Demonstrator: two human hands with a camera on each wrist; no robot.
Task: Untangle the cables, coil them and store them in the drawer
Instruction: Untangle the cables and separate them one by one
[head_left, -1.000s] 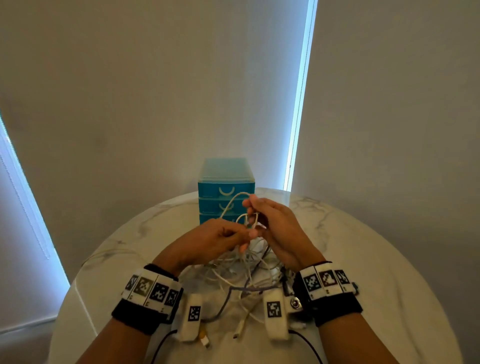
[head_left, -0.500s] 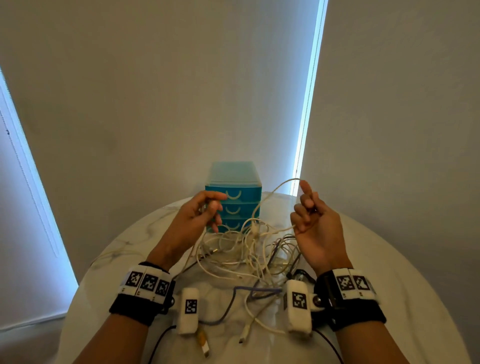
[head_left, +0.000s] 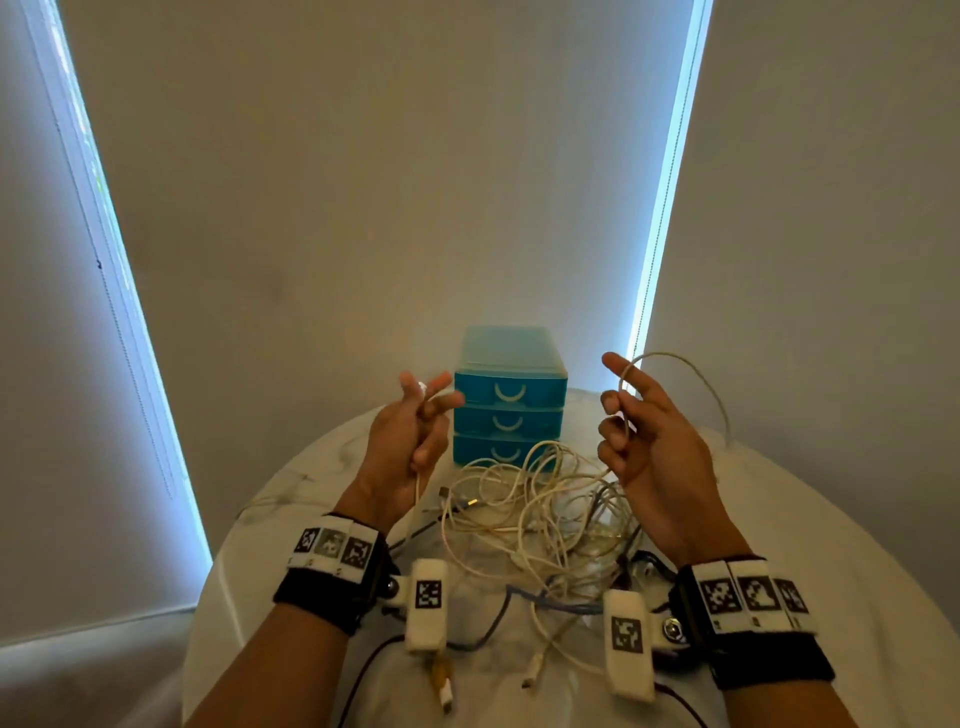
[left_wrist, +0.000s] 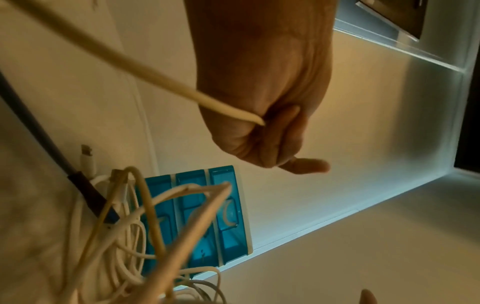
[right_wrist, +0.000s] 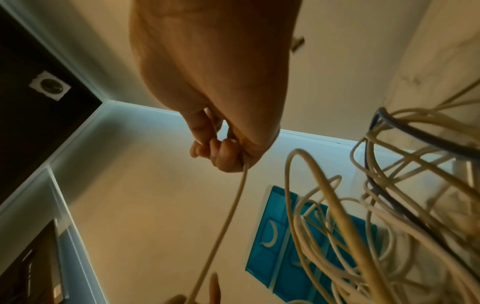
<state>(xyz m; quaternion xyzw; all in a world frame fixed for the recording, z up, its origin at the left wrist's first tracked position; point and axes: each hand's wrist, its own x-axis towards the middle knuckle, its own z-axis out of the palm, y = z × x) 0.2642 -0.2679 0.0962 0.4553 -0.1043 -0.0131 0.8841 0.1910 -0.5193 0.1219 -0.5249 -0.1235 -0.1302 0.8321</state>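
Two hands hold strands: our left hand (head_left: 410, 441) and right hand (head_left: 649, 441) pinch cream cable above the tangle (head_left: 540, 514), drawer unit (head_left: 506, 395) at twelve o'clock. Pulling apart may tighten knots.

A round white table (head_left: 810, 545) is sitting under both hands. Behind the hands, a plain wall (head_left: 389, 182) is going up. Two thin strips of light (head_left: 670, 208) are shining, one far off to the left and one just behind the right hand.
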